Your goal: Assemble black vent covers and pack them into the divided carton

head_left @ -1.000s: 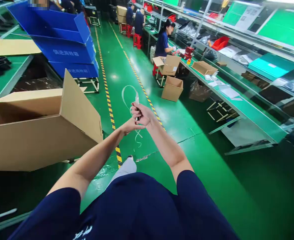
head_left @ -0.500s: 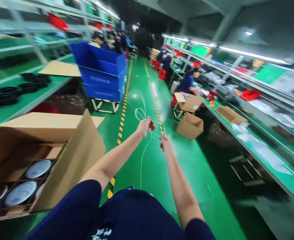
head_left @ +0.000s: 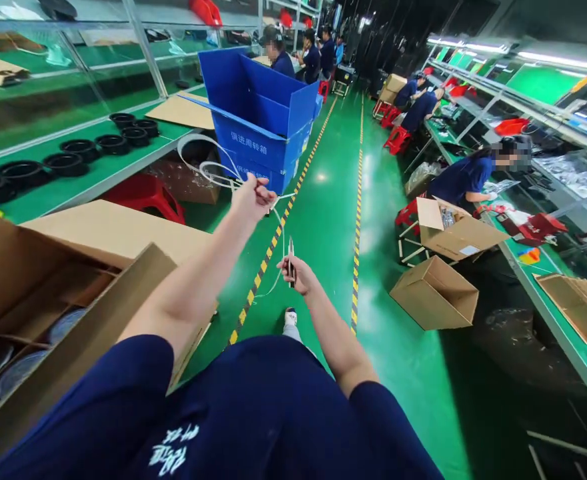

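Note:
My left hand (head_left: 252, 199) is closed around a thin white plastic packing strap (head_left: 212, 178). The strap loops out to the left of that hand, with a short end sticking out to the right and a length hanging below. Lower and to the right, my right hand (head_left: 299, 273) grips a knife (head_left: 291, 249) with its narrow, pointed metal blade upward and a dark handle partly hidden by the fingers. The blade stands apart from the hand holding the strap.
At left is an open carton (head_left: 123, 313) with dividers and round lidded items. Ahead stands a blue bin (head_left: 253, 143); black rings (head_left: 68, 164) line the left bench. On the right are an empty carton (head_left: 426, 300) and a seated co-worker (head_left: 460, 175). Striped lines mark the green floor.
My hands have drawn apart: the left has gone up and left with the strap, the right down with the knife. The view has turned left, and the strap loops now hang before the blue bin.

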Action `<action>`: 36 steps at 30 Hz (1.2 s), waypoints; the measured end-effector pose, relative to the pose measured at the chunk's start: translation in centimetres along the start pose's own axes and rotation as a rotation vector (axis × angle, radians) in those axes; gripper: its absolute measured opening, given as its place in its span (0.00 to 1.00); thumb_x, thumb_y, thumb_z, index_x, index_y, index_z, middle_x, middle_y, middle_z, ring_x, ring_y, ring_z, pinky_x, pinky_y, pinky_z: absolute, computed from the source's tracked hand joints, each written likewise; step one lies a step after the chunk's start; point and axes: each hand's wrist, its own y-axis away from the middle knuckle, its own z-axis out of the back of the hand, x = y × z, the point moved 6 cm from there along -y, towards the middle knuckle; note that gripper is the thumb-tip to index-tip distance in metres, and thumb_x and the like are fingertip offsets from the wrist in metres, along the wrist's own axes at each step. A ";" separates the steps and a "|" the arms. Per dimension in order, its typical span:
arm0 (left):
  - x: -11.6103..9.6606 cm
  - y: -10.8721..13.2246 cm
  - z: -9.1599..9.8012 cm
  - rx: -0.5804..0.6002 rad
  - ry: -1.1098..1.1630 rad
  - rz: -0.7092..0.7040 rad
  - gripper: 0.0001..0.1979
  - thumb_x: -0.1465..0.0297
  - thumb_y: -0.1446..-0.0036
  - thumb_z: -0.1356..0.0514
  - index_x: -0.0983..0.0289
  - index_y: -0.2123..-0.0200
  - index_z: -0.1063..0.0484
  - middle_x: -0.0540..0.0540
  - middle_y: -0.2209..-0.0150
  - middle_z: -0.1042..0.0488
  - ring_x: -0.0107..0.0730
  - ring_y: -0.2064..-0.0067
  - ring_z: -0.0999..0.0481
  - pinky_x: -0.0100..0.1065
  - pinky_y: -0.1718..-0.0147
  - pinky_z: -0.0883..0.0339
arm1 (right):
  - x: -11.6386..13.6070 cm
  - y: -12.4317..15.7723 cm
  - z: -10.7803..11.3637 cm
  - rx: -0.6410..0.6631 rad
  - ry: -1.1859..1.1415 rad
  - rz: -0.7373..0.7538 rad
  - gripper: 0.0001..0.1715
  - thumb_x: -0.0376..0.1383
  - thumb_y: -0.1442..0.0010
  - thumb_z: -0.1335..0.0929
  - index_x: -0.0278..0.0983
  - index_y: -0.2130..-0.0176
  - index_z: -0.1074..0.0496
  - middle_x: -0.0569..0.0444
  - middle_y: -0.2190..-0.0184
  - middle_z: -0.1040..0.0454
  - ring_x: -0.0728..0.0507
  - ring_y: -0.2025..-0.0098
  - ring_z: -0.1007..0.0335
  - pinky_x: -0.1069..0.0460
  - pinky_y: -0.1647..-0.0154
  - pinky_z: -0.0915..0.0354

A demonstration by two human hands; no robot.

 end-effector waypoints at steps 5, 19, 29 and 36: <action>-3.8 -9.6 1.5 0.023 -0.598 -0.009 0.06 0.71 0.36 0.36 0.69 0.65 0.23 0.51 0.77 0.30 0.20 0.82 0.38 0.23 0.86 0.55 | 13.8 -11.6 0.5 0.001 -0.029 0.052 0.17 0.39 0.35 0.27 0.38 0.68 0.38 0.62 0.78 0.32 0.56 0.81 0.46 0.62 0.86 0.54; -7.6 -29.8 10.2 -0.266 -0.422 -0.112 0.23 0.62 0.29 0.45 0.66 0.76 0.30 0.60 0.67 0.22 0.34 0.60 0.22 0.31 0.62 0.33 | 21.4 -40.4 -15.1 0.188 0.463 0.112 0.09 0.37 0.28 0.36 0.37 0.62 0.31 0.61 0.68 0.24 0.57 0.83 0.46 0.60 0.85 0.51; -25.4 -43.4 21.3 -0.549 -0.229 -0.406 0.16 0.66 0.26 0.49 0.64 0.67 0.30 0.43 0.83 0.47 0.21 0.82 0.51 0.25 0.82 0.54 | 18.4 -57.1 -21.0 0.306 0.618 -0.342 0.13 0.40 0.31 0.32 0.34 0.66 0.31 0.60 0.82 0.31 0.55 0.85 0.48 0.61 0.86 0.56; -13.9 -48.5 25.6 -0.307 -0.188 0.185 0.23 0.82 0.62 0.26 0.65 0.59 0.20 0.50 0.71 0.26 0.22 0.78 0.37 0.27 0.80 0.51 | 13.9 -66.8 -32.2 0.349 0.550 -0.329 0.14 0.42 0.32 0.31 0.36 0.65 0.34 0.64 0.79 0.35 0.56 0.81 0.46 0.61 0.82 0.50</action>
